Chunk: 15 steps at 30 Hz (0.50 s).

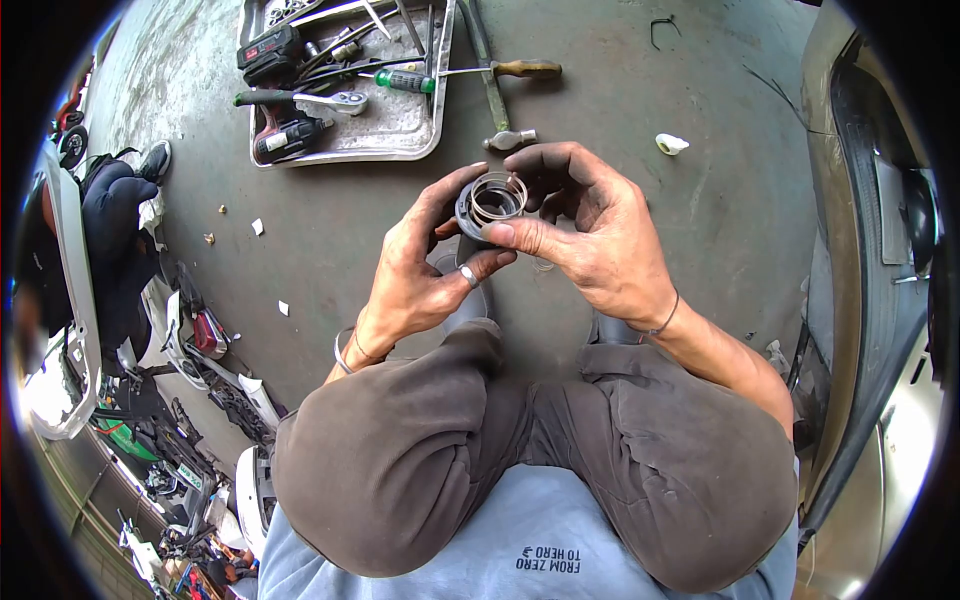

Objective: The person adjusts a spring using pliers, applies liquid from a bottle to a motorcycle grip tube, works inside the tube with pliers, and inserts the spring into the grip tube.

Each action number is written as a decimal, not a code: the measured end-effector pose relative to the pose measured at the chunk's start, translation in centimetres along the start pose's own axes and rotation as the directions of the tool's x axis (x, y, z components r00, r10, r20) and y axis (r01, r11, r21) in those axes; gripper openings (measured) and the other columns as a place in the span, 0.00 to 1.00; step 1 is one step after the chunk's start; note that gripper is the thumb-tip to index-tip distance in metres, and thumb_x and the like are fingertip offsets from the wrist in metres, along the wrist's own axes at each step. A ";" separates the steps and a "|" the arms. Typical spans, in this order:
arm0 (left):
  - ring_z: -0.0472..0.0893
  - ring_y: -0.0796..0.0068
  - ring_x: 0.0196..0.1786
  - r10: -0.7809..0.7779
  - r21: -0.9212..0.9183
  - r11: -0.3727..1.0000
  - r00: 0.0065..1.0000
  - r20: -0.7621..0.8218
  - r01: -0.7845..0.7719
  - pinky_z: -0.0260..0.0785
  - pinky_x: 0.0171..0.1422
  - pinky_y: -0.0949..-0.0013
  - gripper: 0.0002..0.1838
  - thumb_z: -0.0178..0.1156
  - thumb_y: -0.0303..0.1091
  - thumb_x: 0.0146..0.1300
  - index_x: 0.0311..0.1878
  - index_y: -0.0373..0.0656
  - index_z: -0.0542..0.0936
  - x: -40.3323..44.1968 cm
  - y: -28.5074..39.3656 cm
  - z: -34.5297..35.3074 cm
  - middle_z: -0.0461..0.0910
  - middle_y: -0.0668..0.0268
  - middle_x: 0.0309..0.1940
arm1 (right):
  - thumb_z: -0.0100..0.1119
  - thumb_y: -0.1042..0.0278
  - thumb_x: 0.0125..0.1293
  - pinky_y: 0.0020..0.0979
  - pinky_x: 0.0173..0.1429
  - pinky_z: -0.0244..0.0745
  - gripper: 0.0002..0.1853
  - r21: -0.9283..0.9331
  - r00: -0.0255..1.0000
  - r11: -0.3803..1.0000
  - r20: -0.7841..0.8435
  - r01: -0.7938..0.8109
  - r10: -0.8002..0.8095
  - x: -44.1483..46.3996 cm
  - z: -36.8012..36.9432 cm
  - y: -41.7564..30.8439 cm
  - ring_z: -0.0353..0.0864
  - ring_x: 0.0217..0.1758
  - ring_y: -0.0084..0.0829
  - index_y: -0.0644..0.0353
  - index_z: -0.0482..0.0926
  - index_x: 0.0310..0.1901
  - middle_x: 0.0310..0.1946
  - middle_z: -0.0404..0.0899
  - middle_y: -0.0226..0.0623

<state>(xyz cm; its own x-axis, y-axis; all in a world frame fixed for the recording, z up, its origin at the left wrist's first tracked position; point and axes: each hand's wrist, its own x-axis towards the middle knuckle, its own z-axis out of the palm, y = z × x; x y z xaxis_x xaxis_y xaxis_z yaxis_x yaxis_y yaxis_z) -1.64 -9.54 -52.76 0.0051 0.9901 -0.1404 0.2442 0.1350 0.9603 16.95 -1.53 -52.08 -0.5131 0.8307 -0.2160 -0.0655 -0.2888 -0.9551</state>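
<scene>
In front of my knees I hold up a dark round ring-shaped part (466, 218) with a hollow centre. A thin wire coil spring (512, 190) sits on its upper face. My left hand (420, 265) is closed around the part's left side, fingers behind and thumb below. My right hand (605, 235) is closed at the right side, its thumb across the lower edge of the spring and its blackened fingers curled by the top. Part of its grip is hidden behind the spring. A ring is on my left hand.
Ahead lies a metal tray (425, 140) with a ratchet (340, 101), a cordless power tool (285, 135) and a green screwdriver (405, 81). Beside it are a hammer (510, 139) and a wooden-handled screwdriver (530, 69). A white piece (671, 144) lies right. Another person's leg (115, 205) and vehicle parts are left.
</scene>
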 end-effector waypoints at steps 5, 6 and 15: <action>0.80 0.63 0.64 -0.056 -0.128 0.990 0.998 0.013 0.057 0.74 0.69 0.56 0.43 0.76 0.29 0.58 0.74 0.38 0.65 0.0 0.3 0.1 0.79 0.55 0.60 | 0.81 0.62 0.55 0.26 0.46 0.77 0.25 0.080 1.000 0.996 0.000 -0.029 0.029 0.1 0.0 -0.4 0.80 0.39 0.21 0.65 0.81 0.49 0.40 0.84 0.33; 0.80 0.63 0.64 -0.066 -0.131 0.989 0.998 0.015 0.067 0.74 0.69 0.56 0.43 0.76 0.29 0.58 0.74 0.38 0.64 0.0 0.3 0.1 0.79 0.55 0.60 | 0.81 0.63 0.55 0.26 0.46 0.78 0.25 0.110 0.999 0.993 0.000 -0.038 0.038 0.2 0.0 -0.4 0.81 0.40 0.21 0.66 0.81 0.49 0.40 0.84 0.34; 0.79 0.62 0.64 -0.028 -0.037 0.999 0.999 0.022 0.029 0.76 0.68 0.56 0.44 0.77 0.28 0.56 0.73 0.38 0.65 0.0 0.1 0.1 0.78 0.55 0.62 | 0.80 0.64 0.56 0.26 0.45 0.78 0.24 0.097 0.996 0.991 -0.003 -0.089 0.090 0.2 -0.1 -0.7 0.81 0.39 0.21 0.68 0.80 0.49 0.38 0.84 0.36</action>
<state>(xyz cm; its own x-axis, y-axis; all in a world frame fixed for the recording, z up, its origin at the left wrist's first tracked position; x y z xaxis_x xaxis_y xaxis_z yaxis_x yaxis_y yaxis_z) -1.53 -9.53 -52.65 0.0199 0.9847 -0.1729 0.2080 0.1651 0.9641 16.96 -1.15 -51.50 -0.5147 0.8027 -0.3013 -0.1022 -0.4063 -0.9080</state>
